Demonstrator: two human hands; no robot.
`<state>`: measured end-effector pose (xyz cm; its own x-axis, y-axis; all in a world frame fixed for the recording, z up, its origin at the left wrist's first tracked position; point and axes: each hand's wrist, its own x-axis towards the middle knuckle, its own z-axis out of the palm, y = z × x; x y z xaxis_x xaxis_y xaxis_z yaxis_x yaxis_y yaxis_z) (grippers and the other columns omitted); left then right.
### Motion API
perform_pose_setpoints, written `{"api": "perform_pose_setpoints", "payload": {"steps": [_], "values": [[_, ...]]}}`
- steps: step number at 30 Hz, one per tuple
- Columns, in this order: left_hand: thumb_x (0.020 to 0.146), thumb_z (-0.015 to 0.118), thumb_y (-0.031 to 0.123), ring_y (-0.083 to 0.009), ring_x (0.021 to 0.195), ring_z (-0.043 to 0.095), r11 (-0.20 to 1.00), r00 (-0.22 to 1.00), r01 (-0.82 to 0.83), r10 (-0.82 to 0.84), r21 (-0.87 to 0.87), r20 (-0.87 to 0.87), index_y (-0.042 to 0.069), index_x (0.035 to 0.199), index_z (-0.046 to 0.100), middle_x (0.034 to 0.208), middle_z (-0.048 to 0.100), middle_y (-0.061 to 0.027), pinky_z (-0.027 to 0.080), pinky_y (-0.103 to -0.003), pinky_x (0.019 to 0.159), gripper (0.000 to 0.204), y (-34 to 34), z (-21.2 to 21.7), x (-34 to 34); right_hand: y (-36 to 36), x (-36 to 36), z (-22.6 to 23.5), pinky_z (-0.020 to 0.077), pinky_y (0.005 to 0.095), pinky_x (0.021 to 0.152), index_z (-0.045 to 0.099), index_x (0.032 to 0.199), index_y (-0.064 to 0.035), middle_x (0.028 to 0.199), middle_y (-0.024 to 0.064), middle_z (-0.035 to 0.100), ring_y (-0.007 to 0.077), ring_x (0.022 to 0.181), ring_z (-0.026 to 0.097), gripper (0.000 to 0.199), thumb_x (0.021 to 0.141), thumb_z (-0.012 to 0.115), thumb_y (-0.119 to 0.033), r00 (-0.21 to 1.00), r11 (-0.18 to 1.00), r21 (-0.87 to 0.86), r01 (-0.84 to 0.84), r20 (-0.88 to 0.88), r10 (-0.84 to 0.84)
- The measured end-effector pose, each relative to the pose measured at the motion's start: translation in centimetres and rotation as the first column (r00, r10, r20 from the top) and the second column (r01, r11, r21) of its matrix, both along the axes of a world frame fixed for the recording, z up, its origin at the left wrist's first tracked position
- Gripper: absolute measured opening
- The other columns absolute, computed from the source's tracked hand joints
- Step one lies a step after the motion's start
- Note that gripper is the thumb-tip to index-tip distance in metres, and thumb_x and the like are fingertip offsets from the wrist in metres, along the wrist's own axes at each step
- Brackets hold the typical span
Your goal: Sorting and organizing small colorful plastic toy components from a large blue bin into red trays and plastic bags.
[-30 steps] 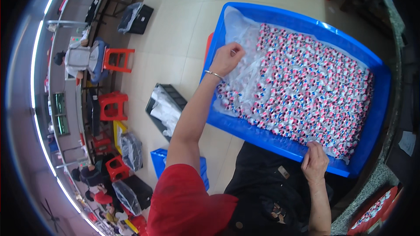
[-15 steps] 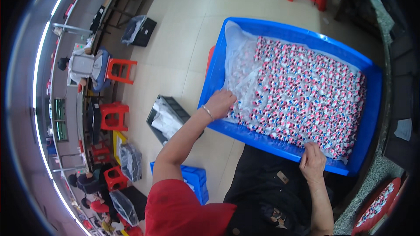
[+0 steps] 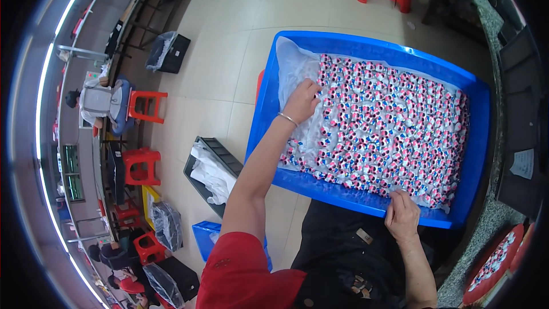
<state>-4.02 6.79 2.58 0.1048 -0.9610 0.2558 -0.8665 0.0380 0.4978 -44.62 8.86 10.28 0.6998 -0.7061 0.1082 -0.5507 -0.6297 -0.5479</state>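
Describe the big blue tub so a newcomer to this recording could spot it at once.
From the black clothing at the lower middle, look up the picture to the wide blue tub. The left hand is over its left part, the right hand at its near edge. Unlike the blue crate on the floor, it shows many small pink, white and blue pieces.
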Motion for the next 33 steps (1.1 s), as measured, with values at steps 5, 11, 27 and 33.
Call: {"api": "perform_pose_setpoints", "payload": {"steps": [5,11,27,33], "values": [[0.071,0.069,0.002,-0.0315,0.09,0.055,0.999,0.998,0.027,-0.025,-0.035,0.051,0.005,0.101,0.057,0.098,0.053,-0.0136,0.047,-0.037,0.079,0.033,-0.8,-0.3,-0.2,0.1,-0.2,-0.5,0.0523,0.0369,0.069,0.062,0.094,-0.002,0.095,0.015,0.063,0.0316,0.079,0.064,0.024,0.071,0.061,0.001,1.0,1.0,-0.009,0.0,0.006,0.001],[0.072,0.072,0.01,-0.028,0.091,0.057,0.997,0.996,-0.071,0.073,0.036,-0.053,0.006,0.098,0.059,0.099,0.055,-0.0126,0.048,-0.036,0.074,0.029,3.2,3.2,0.6,-0.3,0.1,0.0,0.0522,0.0377,0.071,0.061,0.095,-0.0011,0.094,0.0153,0.062,0.0323,0.082,0.064,0.023,0.072,0.06,0.003,1.0,1.0,0.003,-0.011,-0.001,0.011],[0.078,0.064,0.003,-0.0146,0.07,0.06,0.834,0.727,0.07,0.332,0.547,-0.601,0.009,0.106,0.059,0.083,0.062,-0.0056,0.049,-0.029,0.063,0.029,7.9,4.2,-2.3,0.2,-0.3,-0.4,0.0513,0.0365,0.067,0.06,0.093,-0.0012,0.093,0.0141,0.062,0.0306,0.075,0.064,0.022,0.071,0.06,0.001,0.999,1.0,-0.031,0.005,0.033,-0.004],[0.076,0.074,0.006,-0.0067,0.074,0.06,0.869,0.458,-0.179,0.489,0.462,-0.743,0.003,0.106,0.058,0.091,0.062,-0.0024,0.049,-0.022,0.066,0.034,4.2,0.4,-0.8,-0.1,0.1,-0.3,0.0513,0.0365,0.067,0.06,0.092,-0.0016,0.093,0.0141,0.062,0.0304,0.075,0.064,0.022,0.071,0.06,0.002,0.999,0.999,-0.034,-0.001,0.043,0.003]]}}
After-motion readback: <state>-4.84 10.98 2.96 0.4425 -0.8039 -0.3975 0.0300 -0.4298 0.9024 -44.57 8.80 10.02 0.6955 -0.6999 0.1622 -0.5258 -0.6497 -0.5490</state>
